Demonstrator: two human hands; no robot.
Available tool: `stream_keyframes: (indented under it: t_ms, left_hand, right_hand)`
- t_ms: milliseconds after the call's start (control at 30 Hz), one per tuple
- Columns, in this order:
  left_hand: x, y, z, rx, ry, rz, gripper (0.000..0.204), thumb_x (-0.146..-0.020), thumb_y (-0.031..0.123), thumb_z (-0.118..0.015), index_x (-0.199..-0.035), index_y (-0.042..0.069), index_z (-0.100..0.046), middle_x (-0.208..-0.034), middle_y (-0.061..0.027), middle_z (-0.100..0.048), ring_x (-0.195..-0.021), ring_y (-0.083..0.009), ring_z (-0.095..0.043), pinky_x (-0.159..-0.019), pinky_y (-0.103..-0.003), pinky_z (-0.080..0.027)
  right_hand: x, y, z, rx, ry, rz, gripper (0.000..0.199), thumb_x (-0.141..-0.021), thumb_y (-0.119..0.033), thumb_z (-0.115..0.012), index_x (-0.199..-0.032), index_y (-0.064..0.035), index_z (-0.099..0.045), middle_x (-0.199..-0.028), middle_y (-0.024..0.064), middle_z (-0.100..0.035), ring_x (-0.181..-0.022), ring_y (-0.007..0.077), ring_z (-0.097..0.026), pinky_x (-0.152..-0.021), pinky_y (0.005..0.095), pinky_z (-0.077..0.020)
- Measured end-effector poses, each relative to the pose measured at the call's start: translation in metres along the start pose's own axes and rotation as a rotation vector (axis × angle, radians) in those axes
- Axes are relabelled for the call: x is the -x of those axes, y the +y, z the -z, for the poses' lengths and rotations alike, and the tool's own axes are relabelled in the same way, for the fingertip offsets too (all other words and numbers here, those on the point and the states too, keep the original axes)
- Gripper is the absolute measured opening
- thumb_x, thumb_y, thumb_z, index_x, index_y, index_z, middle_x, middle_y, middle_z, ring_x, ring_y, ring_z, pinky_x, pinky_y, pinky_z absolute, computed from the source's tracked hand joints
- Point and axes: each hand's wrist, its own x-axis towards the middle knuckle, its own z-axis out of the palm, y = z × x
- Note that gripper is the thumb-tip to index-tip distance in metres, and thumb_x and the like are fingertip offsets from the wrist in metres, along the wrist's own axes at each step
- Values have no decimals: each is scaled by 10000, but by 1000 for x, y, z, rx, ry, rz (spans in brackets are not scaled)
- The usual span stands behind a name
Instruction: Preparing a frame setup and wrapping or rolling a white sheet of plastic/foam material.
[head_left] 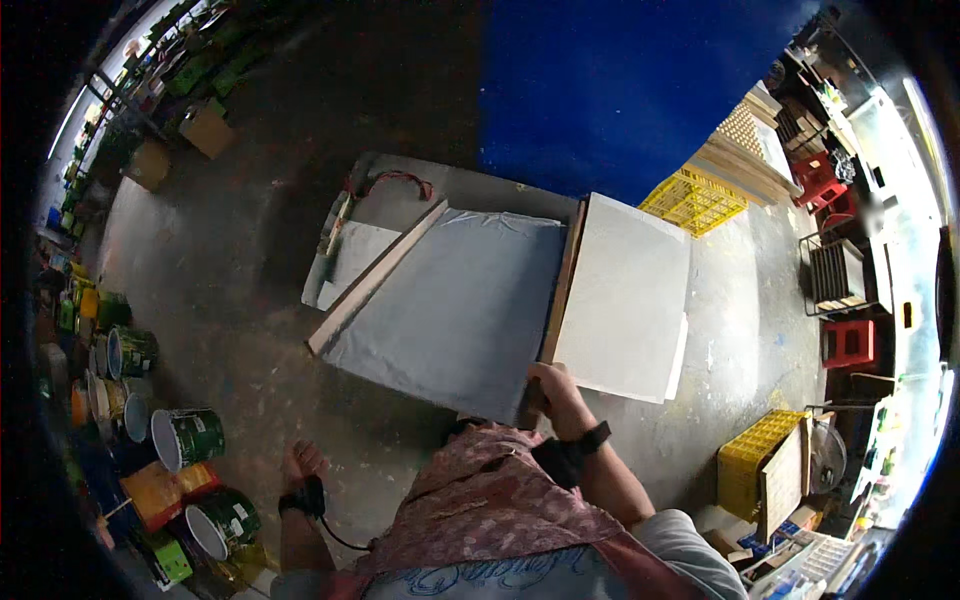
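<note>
My right hand [552,388], with a black band at the wrist, is closed at the near end of a narrow brown wooden strip [566,285]. That strip runs along the right edge of a smooth grey sheet [455,300] on a table in front of me. A paler wooden strip [375,280] lies slanted along the sheet's left edge. To the right of the brown strip are large off-white sheets [628,295], slightly fanned. My left hand [306,462] hangs low at my left, away from the table, its fingers loosely bent and apart, with nothing visible in it.
A red cord [402,180] and pale sheets [365,250] lie at the table's far left. Beyond stands a big blue panel [610,90]. Yellow crates [697,203] and stacked boards are at right; paint buckets [188,440] line the left floor. A red stool [848,344] stands far right.
</note>
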Motion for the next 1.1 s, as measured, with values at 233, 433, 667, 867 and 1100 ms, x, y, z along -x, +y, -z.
stream_keyframes:
  t_ms: [233,433,667,867,1100]
  left_hand:
    - [68,38,-108,-363,-480,612,510,-819,457,-443,-1163,82,-418,-1114,-122,-493,-918,-345,-514,-729,-494,-423]
    - [221,5,-224,-738,-917,535,449,-821,329,-508,-1149,39,-411,-1049,-138,-529,-896,-305,-548,-722,-479,-466]
    - [337,-150,-380,-1250,-1109,512,320,-821,252,-523,-1050,36,-465,-898,-101,-558,-712,-218,-577,-590,-352,-513]
    - [473,-280,-480,-1554,-1330,430,300,-850,228,-473,-1031,-11,-479,-853,-166,-573,-770,-282,-587,-677,-429,-506]
    - [560,-395,-595,-1692,-1418,613,543,-834,485,-390,-1169,58,-396,-1011,-206,-516,-810,-297,-574,-733,-415,-477]
  right_hand:
    - [134,21,143,136,5,129,194,-652,-65,-492,-813,33,-534,-695,29,-533,-667,138,-525,-594,240,-425]
    - [167,88,258,-113,158,231,61,-641,-65,-512,-668,-21,-480,-614,17,-495,-526,98,-474,-480,233,-375]
    - [240,157,432,-303,447,228,80,-635,-97,-503,-588,-66,-446,-521,-29,-399,-427,89,-364,-413,247,-285]
    - [300,214,582,-545,612,340,45,-619,-81,-503,-608,-48,-475,-554,-16,-429,-462,93,-418,-442,227,-352]
    - [310,235,688,-715,705,447,149,-620,-47,-486,-761,1,-494,-636,6,-464,-506,103,-454,-458,227,-399]
